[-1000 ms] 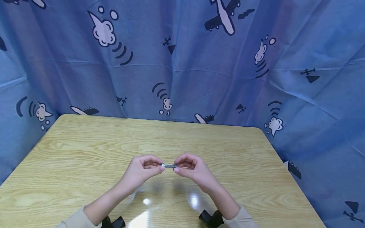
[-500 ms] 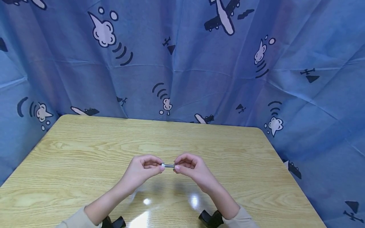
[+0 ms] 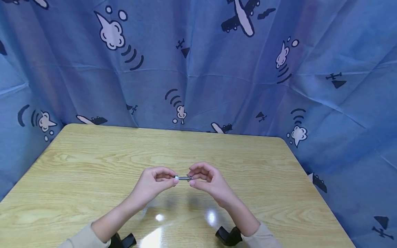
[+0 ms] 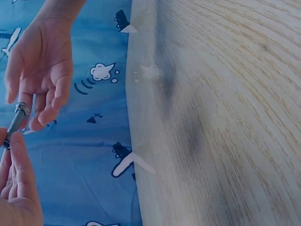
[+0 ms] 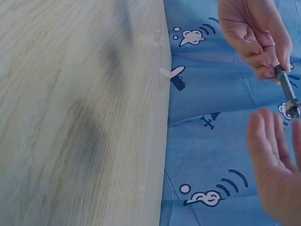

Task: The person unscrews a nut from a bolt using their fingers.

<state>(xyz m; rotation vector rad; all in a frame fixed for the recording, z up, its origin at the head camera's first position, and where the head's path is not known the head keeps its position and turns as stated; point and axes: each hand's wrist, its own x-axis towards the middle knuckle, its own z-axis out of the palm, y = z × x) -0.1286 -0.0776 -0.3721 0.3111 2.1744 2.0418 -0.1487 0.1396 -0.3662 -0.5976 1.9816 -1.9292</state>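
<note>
Both hands up off the wooden worktop point(image 3: 93, 165), a small metal bolt point(image 3: 184, 178) held level between them. Left hand point(image 3: 154, 184) pinches one end with curled fingertips; right hand point(image 3: 207, 182) pinches the other end, thumb under it, fingers bent. Blue airplane-print curtain point(image 3: 217, 69) behind.

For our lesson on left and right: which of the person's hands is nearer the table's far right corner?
Right. The right hand is nearer that corner, on its near side; the left hand sits further left, across the bolt.
</note>
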